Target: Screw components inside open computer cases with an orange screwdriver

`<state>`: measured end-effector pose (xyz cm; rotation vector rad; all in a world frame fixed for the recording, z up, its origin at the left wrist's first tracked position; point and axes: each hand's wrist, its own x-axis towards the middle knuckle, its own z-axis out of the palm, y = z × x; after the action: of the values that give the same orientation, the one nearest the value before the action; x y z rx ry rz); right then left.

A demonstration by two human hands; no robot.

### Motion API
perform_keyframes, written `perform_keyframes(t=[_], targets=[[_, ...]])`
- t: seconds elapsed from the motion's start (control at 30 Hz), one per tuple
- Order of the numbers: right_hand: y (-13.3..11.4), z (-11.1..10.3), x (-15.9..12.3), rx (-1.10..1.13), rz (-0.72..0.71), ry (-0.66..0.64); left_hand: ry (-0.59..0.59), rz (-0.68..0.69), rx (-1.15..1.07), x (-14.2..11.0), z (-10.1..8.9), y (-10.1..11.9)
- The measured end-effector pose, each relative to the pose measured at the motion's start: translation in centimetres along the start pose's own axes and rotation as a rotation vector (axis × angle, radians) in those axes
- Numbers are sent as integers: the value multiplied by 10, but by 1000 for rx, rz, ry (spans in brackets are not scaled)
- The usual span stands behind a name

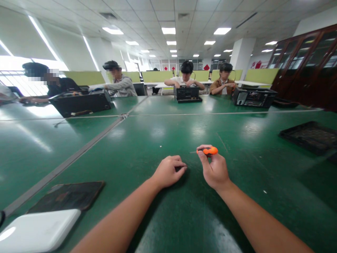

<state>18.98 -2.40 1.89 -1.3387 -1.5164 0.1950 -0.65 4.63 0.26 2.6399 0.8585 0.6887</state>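
Note:
My right hand [216, 169] grips a small screwdriver [210, 150] with an orange and black handle, held between thumb and fingers above the table. Its thin shaft points left, towards my other hand. Lower and to the left, my left hand [170, 171] rests at the green tabletop [147, 137], thumb and forefinger pinched together. Something tiny and dark may show at those fingertips, too small to name. A gap of bare tabletop separates the two hands.
A white flat device [39, 228] and a dark flat panel [68, 196] lie at the near left. A black tray-like panel [310, 137] lies at the right. Across the table, several people sit with black computer cases [187, 94]. A metal seam [65, 163] runs along the left.

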Motion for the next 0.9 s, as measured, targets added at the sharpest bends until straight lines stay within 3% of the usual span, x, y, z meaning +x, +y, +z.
perform_keyframes(t=[0.17,0.47,0.6,0.9], targets=[[3,-1,3,-83,18,-163,47,-55,25,0,0,-3],[2,-7,3,6,-3,81,27,-65,26,1,-1,1],[1,-6,0,46,-44,106,20,-70,30,2,-1,2],[1,-2,3,-87,-57,-152,-5,-69,32,1,-4,4]])
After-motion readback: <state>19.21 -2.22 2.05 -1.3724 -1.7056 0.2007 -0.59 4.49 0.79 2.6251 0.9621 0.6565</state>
